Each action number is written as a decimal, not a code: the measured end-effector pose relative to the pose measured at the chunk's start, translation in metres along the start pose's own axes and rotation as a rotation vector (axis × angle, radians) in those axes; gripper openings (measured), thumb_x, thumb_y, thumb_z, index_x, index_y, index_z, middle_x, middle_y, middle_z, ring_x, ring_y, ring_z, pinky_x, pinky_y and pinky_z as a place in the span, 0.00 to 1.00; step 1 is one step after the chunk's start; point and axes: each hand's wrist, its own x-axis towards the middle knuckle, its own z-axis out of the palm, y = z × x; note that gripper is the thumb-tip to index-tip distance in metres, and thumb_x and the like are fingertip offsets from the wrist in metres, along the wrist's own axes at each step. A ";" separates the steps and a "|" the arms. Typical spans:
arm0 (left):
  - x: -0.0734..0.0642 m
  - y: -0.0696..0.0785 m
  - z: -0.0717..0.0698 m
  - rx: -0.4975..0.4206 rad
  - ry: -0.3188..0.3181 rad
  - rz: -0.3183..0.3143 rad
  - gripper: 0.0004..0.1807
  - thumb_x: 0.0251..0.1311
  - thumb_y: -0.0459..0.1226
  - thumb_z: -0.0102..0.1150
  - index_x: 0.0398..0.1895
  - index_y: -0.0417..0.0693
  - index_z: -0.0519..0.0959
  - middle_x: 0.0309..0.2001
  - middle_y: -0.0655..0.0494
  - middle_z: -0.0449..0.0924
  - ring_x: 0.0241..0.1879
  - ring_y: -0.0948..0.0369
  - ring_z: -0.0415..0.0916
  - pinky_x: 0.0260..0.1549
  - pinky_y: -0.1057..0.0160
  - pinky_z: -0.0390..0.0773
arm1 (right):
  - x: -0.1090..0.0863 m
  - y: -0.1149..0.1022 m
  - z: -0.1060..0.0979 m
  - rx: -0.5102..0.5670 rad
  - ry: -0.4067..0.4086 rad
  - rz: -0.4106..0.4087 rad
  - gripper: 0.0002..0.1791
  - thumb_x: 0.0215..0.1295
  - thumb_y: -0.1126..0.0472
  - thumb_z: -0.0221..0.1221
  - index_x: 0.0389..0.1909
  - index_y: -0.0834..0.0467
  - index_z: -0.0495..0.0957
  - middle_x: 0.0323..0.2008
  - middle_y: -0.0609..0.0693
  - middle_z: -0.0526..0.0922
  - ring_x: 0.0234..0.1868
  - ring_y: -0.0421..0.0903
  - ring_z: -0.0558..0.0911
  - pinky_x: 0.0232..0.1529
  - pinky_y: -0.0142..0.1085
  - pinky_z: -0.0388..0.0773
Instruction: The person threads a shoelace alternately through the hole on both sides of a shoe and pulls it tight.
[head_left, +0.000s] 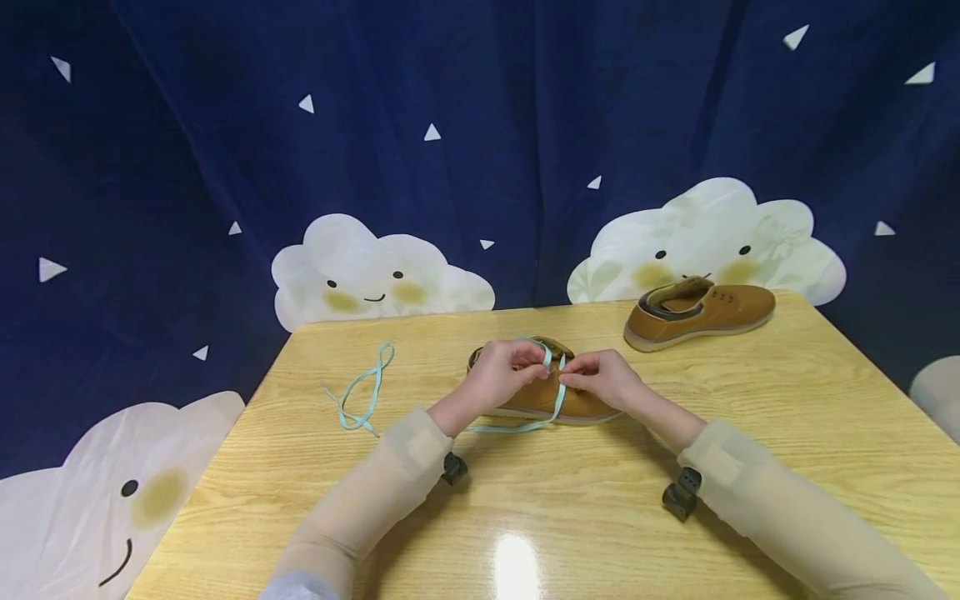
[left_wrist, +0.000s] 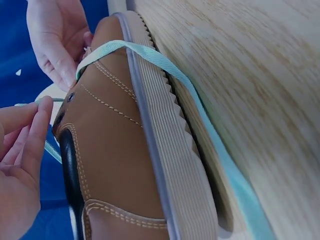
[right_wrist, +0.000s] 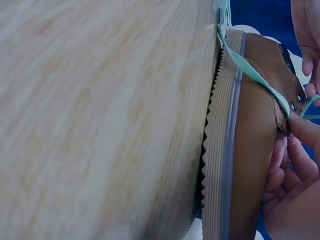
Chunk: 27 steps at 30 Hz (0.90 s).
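Observation:
A brown shoe [head_left: 581, 407] with a pale ribbed sole lies across the middle of the table, its toe to the right. A flat mint-green shoelace [head_left: 559, 400] runs from its eyelets [right_wrist: 293, 106] over the near side and down onto the wood. My left hand [head_left: 504, 372] pinches a part of the lace between thumb and forefinger above the shoe's opening. By the front eyelets, my right hand [head_left: 606, 380] pinches the lace against the upper; its other fingers [right_wrist: 290, 165] curl beside the shoe. The lacing on the far side is mostly hidden.
Another brown shoe [head_left: 701, 317], with no lace in its visible eyelets, stands at the back right. A loose loop of mint-green lace [head_left: 365, 392] lies on the wooden table [head_left: 600, 517] at the left. A dark blue curtain [head_left: 480, 150] with clouds hangs behind.

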 end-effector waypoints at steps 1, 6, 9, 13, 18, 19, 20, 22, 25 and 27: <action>-0.001 0.000 0.000 -0.001 -0.003 -0.002 0.04 0.61 0.29 0.63 0.38 0.39 0.83 0.30 0.57 0.84 0.33 0.66 0.81 0.29 0.69 0.79 | 0.000 0.000 0.000 0.001 -0.001 0.001 0.08 0.63 0.64 0.65 0.36 0.67 0.84 0.29 0.48 0.84 0.30 0.41 0.78 0.32 0.31 0.74; -0.002 0.002 -0.001 0.062 -0.019 0.040 0.04 0.60 0.30 0.64 0.38 0.39 0.84 0.32 0.55 0.85 0.34 0.66 0.81 0.34 0.70 0.78 | 0.000 0.001 0.001 0.002 -0.002 0.007 0.08 0.63 0.64 0.65 0.36 0.67 0.84 0.28 0.48 0.84 0.30 0.41 0.78 0.32 0.32 0.74; -0.002 0.002 0.000 0.114 -0.032 0.062 0.04 0.59 0.30 0.65 0.37 0.40 0.84 0.33 0.55 0.85 0.34 0.66 0.81 0.36 0.72 0.77 | 0.000 0.000 0.000 0.001 -0.002 0.011 0.08 0.63 0.64 0.65 0.36 0.66 0.84 0.29 0.49 0.84 0.30 0.41 0.78 0.32 0.32 0.74; 0.001 0.001 0.004 0.147 -0.046 0.045 0.03 0.59 0.31 0.66 0.36 0.41 0.84 0.32 0.55 0.84 0.32 0.67 0.80 0.33 0.73 0.76 | 0.000 0.000 0.000 0.008 -0.004 0.007 0.08 0.63 0.64 0.65 0.36 0.66 0.84 0.29 0.49 0.84 0.30 0.41 0.78 0.32 0.32 0.74; 0.004 0.001 0.008 0.316 -0.009 0.064 0.02 0.60 0.35 0.66 0.35 0.48 0.86 0.31 0.61 0.83 0.27 0.70 0.74 0.27 0.74 0.72 | 0.000 0.001 0.000 0.023 -0.006 -0.007 0.08 0.63 0.65 0.64 0.36 0.67 0.84 0.29 0.49 0.84 0.30 0.41 0.79 0.32 0.31 0.75; 0.005 0.001 0.008 0.363 0.006 0.079 0.02 0.60 0.36 0.67 0.35 0.49 0.86 0.31 0.62 0.83 0.26 0.70 0.73 0.26 0.73 0.71 | 0.000 0.001 0.000 0.026 -0.006 -0.007 0.08 0.63 0.65 0.64 0.36 0.67 0.84 0.29 0.49 0.84 0.30 0.42 0.79 0.32 0.31 0.75; 0.005 0.001 0.008 0.411 0.022 0.094 0.02 0.59 0.38 0.68 0.34 0.51 0.87 0.32 0.63 0.83 0.26 0.69 0.72 0.26 0.73 0.70 | 0.000 0.001 0.000 0.028 -0.007 -0.008 0.08 0.63 0.65 0.64 0.36 0.67 0.84 0.29 0.49 0.84 0.30 0.42 0.79 0.32 0.31 0.75; 0.005 0.000 0.008 0.475 0.049 0.119 0.02 0.58 0.40 0.69 0.33 0.54 0.87 0.34 0.63 0.83 0.29 0.66 0.71 0.27 0.71 0.69 | 0.000 0.001 0.000 0.030 -0.010 -0.007 0.08 0.63 0.65 0.64 0.37 0.67 0.84 0.29 0.49 0.84 0.30 0.42 0.79 0.32 0.31 0.75; 0.006 -0.002 0.009 0.470 0.065 0.131 0.02 0.57 0.39 0.70 0.31 0.53 0.87 0.39 0.62 0.82 0.36 0.63 0.73 0.33 0.69 0.72 | 0.000 0.002 0.000 0.026 -0.010 -0.005 0.08 0.63 0.64 0.65 0.36 0.67 0.84 0.29 0.49 0.84 0.30 0.42 0.79 0.32 0.31 0.75; 0.007 -0.003 0.009 0.433 0.061 0.121 0.02 0.57 0.39 0.70 0.31 0.51 0.87 0.41 0.61 0.81 0.41 0.62 0.74 0.38 0.68 0.73 | 0.001 0.002 0.000 0.024 -0.010 -0.004 0.08 0.63 0.64 0.65 0.36 0.67 0.84 0.29 0.49 0.84 0.30 0.42 0.79 0.32 0.31 0.75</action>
